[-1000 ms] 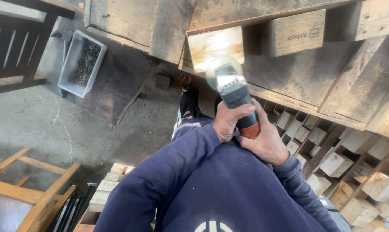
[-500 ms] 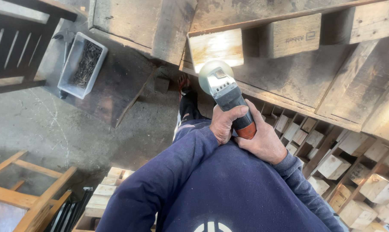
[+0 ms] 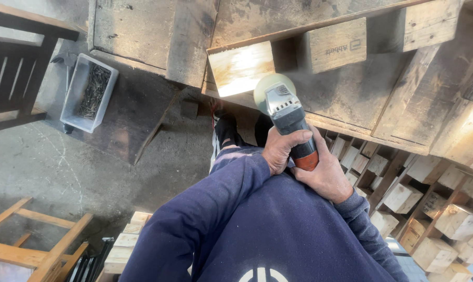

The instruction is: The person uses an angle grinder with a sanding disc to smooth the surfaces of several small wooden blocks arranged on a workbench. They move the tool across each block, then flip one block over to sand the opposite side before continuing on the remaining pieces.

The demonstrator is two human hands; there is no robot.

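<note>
Since the earlier frame the grinder [image 3: 287, 117] has shifted left along the pallet edge. The left hand [image 3: 282, 150] and right hand [image 3: 324, 175] are both wrapped tight around its handle, just above the blue sleeves. The disc [image 3: 263, 87] meets a pale, freshly sanded wooden block [image 3: 240, 68]; the neighbouring block [image 3: 336, 45] looks untreated, so most sanding probably remains. Beyond, a grey tray [image 3: 73, 102] of nails rests on the floor.

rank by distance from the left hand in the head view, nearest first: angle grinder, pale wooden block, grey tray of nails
1. Black-and-orange angle grinder: held in the left hand.
2. Pale freshly sanded wooden block: just beyond the disc, ahead.
3. Grey plastic tray of nails: far left, on the floor.
</note>
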